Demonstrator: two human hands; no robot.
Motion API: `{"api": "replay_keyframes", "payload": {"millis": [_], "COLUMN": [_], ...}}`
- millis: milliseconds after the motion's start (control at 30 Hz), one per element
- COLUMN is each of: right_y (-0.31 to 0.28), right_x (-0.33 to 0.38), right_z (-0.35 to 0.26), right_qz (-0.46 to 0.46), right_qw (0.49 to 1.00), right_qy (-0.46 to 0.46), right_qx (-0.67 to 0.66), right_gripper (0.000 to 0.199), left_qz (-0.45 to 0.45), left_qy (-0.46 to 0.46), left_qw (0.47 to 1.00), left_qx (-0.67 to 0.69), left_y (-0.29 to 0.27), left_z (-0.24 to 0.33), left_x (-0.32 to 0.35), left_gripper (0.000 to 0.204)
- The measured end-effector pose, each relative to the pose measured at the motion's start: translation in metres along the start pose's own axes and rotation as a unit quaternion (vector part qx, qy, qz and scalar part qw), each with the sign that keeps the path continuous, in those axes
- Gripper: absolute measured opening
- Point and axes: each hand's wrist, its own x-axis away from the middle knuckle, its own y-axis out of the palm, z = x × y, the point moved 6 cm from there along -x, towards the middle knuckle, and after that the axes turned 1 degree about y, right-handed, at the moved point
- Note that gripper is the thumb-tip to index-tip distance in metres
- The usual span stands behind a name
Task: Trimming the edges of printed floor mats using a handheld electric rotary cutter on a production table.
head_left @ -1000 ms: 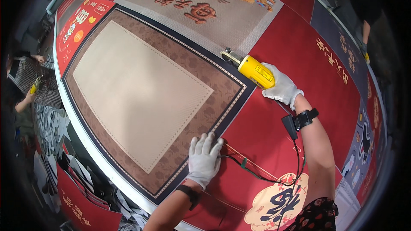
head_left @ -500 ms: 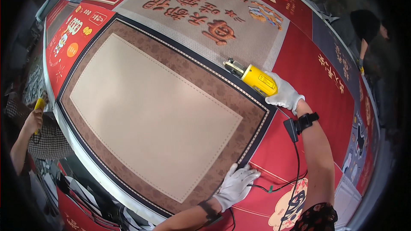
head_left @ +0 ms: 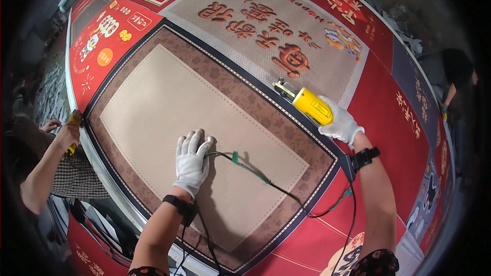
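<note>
While the left hand (head_left: 192, 162) lies palm-down on the beige centre panel (head_left: 169, 117) of the brown-bordered mat (head_left: 286, 138), its gloved fingers are extended and spread flat, gripping nothing. A thin black cable (head_left: 266, 181) with green tape marks starts just beside that hand's thumb side and trails across the panel toward the lower right corner of the mat. The right hand (head_left: 341, 123), also in a white glove, is wrapped closed around the rear of a yellow handheld cutter (head_left: 311, 105). The cutter sits at the mat's upper right edge, its metal head (head_left: 282, 87) on the dark blue border line, pointing up-left along that line. Both wrists carry black straps. Beyond the cutter lies a grey-beige printed mat (head_left: 286, 25) with orange characters; red printed sheeting (head_left: 388, 117) surrounds it to the right. At far left, another person's hand (head_left: 69, 132) holds a small yellow object at the table edge, well apart from the cutter.
</note>
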Motion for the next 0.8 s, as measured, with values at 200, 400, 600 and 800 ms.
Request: {"api": "replay_keyframes", "payload": {"millis": [200,400,600,800], "right_y": [0.012,0.024,0.032,0.039], "right_x": [-0.031,-0.063,-0.087,-0.122], "right_z": [-0.013,-0.025,-0.06,-0.085], "right_qz": [-0.005,0.001,0.006,0.023], "right_qw": [0.996,0.998,0.999,0.996], "right_qy": [-0.035,-0.061,-0.041,-0.07], "right_qx": [-0.08,0.001,0.034,0.052], "right_gripper": [0.092,0.092,0.091,0.091], "left_qz": [0.013,0.001,-0.017,-0.01], "left_qy": [0.007,-0.005,-0.012,-0.004], "left_qw": [1.0,1.0,0.999,0.998], "left_qx": [0.002,0.015,0.042,0.063], "left_y": [0.007,0.011,0.005,0.001], "left_z": [0.002,-0.002,-0.002,-0.003], "left_x": [0.0,0.0,0.002,-0.001], "left_gripper": [0.049,0.047,0.054,0.053]}}
